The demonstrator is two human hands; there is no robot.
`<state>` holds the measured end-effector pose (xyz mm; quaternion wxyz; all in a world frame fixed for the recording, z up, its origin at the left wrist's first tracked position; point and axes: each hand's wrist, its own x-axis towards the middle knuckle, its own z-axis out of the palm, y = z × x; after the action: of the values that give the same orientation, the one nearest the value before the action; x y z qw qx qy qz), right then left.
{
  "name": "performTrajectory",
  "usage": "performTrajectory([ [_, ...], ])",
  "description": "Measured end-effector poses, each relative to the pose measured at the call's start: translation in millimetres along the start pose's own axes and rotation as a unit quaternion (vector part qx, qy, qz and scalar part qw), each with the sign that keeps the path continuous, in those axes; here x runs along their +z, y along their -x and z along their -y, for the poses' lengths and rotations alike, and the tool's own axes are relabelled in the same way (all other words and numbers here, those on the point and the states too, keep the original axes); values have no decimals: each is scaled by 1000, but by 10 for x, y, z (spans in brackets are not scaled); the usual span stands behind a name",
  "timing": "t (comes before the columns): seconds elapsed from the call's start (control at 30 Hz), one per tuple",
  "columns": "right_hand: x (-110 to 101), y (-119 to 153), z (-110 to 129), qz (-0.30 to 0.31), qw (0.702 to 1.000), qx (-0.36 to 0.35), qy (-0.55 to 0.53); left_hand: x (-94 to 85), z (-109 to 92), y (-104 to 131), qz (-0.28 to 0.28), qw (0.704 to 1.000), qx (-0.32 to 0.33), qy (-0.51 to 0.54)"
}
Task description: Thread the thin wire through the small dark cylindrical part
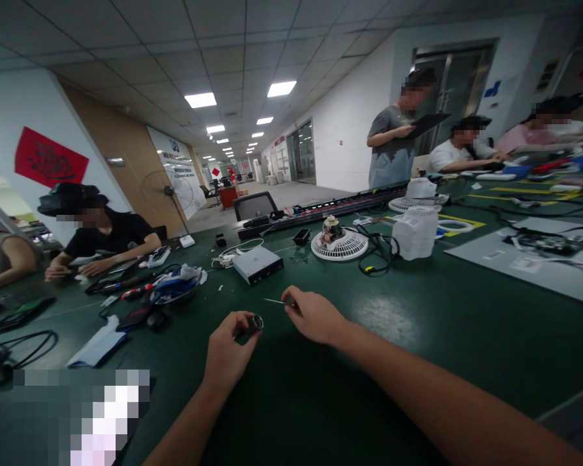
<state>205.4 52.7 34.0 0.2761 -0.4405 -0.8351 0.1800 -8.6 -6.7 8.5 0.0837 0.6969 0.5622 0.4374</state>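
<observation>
My left hand is closed around a short dark cylinder with a round, shiny rim at its end, which faces up and to the right. My right hand pinches a thin tool with a pointed metal shaft; its handle is mostly hidden by the fingers, so I cannot tell its exact kind. The shaft points left, above and apart from the cylinder. Both hands are over the dark green table. Just beyond them lies a silver disc drive.
Farther back are a round white grille with parts on it, a small black tray and a white housing beside black cables. To the left are a blue cloth bundle and loose tools. Several people work around the table; one stands.
</observation>
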Motion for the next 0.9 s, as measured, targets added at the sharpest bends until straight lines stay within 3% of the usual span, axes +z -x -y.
performTrajectory([
  [0.17,-111,-16,-102,41,987,-138,71,-43,53,-34,7,999,-27,-16],
  [0.27,-79,-16,-95,57,980,-170,87,-40,28,-25,28,1000,-10,-9],
  [0.5,-45,9,-61,27,976,-160,143,-4,7,3,55,998,32,3],
  [0.63,-54,21,-63,51,971,-198,120,-2,37,6,53,998,35,1],
  [0.9,-24,26,-59,30,980,-169,98,-14,36,-9,62,998,24,-3],
])
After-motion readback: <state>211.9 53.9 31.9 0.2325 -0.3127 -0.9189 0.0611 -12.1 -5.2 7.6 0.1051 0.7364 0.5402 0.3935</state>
